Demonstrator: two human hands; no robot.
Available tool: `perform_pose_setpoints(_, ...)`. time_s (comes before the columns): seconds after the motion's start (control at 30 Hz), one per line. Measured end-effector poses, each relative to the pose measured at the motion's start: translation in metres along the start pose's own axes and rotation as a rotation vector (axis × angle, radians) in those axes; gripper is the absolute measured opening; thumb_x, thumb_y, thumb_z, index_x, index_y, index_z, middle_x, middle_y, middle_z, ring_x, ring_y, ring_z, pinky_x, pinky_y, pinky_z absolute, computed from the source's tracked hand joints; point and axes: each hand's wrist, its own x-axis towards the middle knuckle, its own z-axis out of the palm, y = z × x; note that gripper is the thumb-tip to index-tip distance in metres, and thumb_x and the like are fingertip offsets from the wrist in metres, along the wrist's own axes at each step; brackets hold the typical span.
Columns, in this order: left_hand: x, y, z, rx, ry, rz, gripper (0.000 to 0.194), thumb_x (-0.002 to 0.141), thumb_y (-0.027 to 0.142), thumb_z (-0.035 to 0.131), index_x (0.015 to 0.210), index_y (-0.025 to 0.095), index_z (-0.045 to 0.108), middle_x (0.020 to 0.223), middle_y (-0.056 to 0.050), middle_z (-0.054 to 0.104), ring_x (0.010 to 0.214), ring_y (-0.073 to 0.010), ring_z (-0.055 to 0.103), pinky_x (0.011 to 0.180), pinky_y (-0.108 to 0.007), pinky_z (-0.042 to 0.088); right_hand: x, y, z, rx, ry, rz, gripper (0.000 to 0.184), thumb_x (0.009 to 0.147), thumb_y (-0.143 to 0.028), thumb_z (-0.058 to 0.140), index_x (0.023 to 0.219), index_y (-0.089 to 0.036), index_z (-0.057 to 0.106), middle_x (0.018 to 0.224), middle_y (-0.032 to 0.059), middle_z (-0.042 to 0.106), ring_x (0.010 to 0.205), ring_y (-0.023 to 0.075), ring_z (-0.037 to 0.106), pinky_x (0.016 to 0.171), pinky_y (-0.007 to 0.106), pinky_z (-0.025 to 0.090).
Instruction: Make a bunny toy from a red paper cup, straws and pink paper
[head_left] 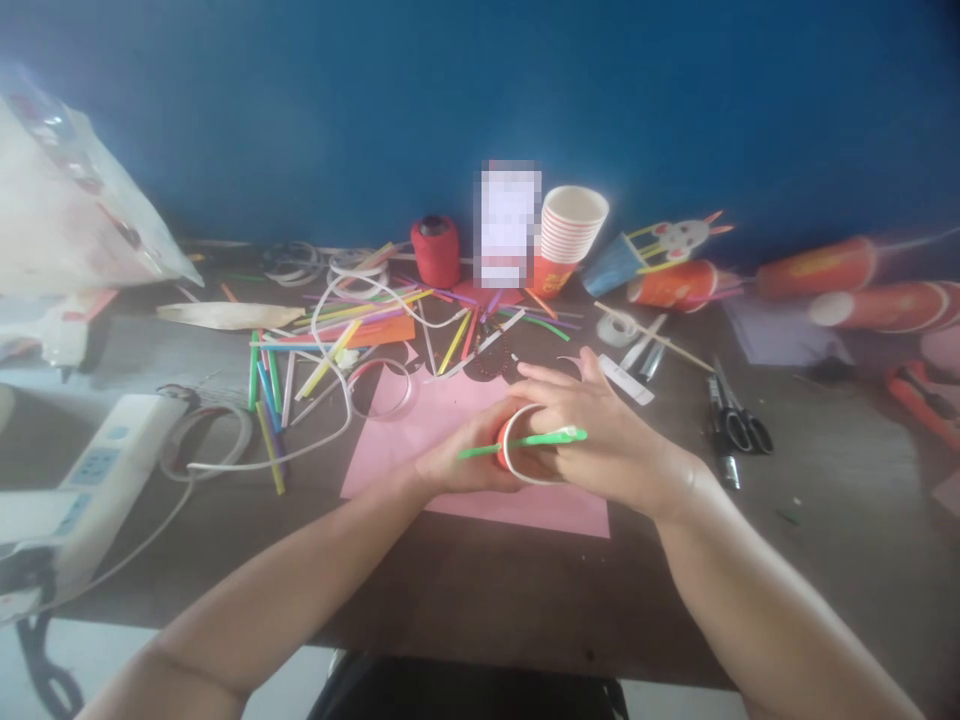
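Observation:
A red paper cup (501, 447) with a white rim is held above pink paper (480, 510), its mouth tilted toward the right. My left hand (472, 440) is wrapped around the cup's outside from the left. My right hand (592, 430) is at the mouth, with some fingers reaching inside the rim and others stretched out past it. Those inner fingertips are partly hidden. A thin green straw-like stick (536, 440) lies across the cup's opening; it sticks out on the left, and its whitish-tipped right end lies in front of my right hand.
Colored sticks (274, 400) and a white cable (349, 375) lie left. Behind stand a red spool (435, 252), stacked paper cups (574, 225) and a blurred upright screen (510, 225). Scissors (739, 415), a marker (726, 460) and tape (616, 327) lie right; a power strip (105, 465) is far left.

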Motion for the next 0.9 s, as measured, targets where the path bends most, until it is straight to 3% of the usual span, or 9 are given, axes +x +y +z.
perform_pose_setpoints(0.13,-0.001,0.005,-0.001,0.150,-0.025,0.061,0.067,0.063,0.019,0.072,0.124,0.020,0.043,0.116,-0.008,0.057,0.109,-0.0288,0.053,0.092,-0.041,0.045,0.004,-0.003,-0.001,-0.010,-0.004,0.030,0.031,0.074,0.001,0.050,0.069,-0.024,0.068,0.113,0.0008,0.063,0.124,0.0301,0.041,0.100,0.070,0.008)
perform_pose_setpoints(0.33,-0.003,0.007,-0.001,0.218,0.004,0.062,0.072,0.061,0.019,0.072,0.125,0.022,0.041,0.114,-0.008,0.056,0.102,-0.0259,0.057,0.086,-0.039,0.047,0.007,-0.007,0.000,-0.021,0.006,0.040,0.027,0.076,-0.002,0.052,0.070,-0.023,0.069,0.113,0.0021,0.064,0.128,0.0308,0.038,0.099,0.070,0.007)
perform_pose_setpoints(0.6,-0.001,0.015,-0.001,0.137,-0.026,0.007,0.065,0.064,0.018,0.070,0.123,0.022,0.043,0.109,-0.007,0.058,0.098,-0.0238,0.058,0.083,-0.036,0.049,0.006,-0.009,0.003,-0.039,0.016,0.038,0.016,0.080,-0.020,0.057,0.071,-0.022,0.069,0.115,0.0055,0.063,0.128,0.0333,0.037,0.098,0.071,0.008)
perform_pose_setpoints(0.73,-0.003,0.009,-0.001,0.085,0.009,0.023,0.068,0.062,0.019,0.073,0.123,0.027,0.045,0.115,-0.005,0.057,0.103,-0.0256,0.057,0.088,-0.039,0.047,0.003,-0.005,0.001,-0.036,0.051,0.031,0.012,0.080,-0.027,0.060,0.084,-0.022,0.070,0.118,0.0073,0.062,0.125,0.0326,0.041,0.099,0.070,0.011)
perform_pose_setpoints(0.83,-0.006,0.010,-0.003,-0.025,0.005,-0.035,0.064,0.065,0.020,0.074,0.123,0.027,0.048,0.118,-0.006,0.058,0.106,-0.0263,0.056,0.090,-0.041,0.046,-0.006,-0.001,-0.012,0.090,0.134,-0.002,0.018,0.079,-0.032,0.062,0.095,-0.027,0.068,0.120,0.0039,0.060,0.120,0.0286,0.047,0.103,0.063,0.017)
perform_pose_setpoints(0.9,-0.008,0.012,-0.004,-0.140,0.010,-0.116,0.051,0.068,0.021,0.072,0.116,0.022,0.055,0.112,-0.008,0.061,0.103,-0.0256,0.058,0.087,-0.039,0.046,-0.014,0.000,-0.025,0.201,0.284,0.019,0.023,0.079,-0.034,0.062,0.100,-0.026,0.066,0.120,0.0046,0.060,0.116,0.0260,0.051,0.103,0.053,0.027)
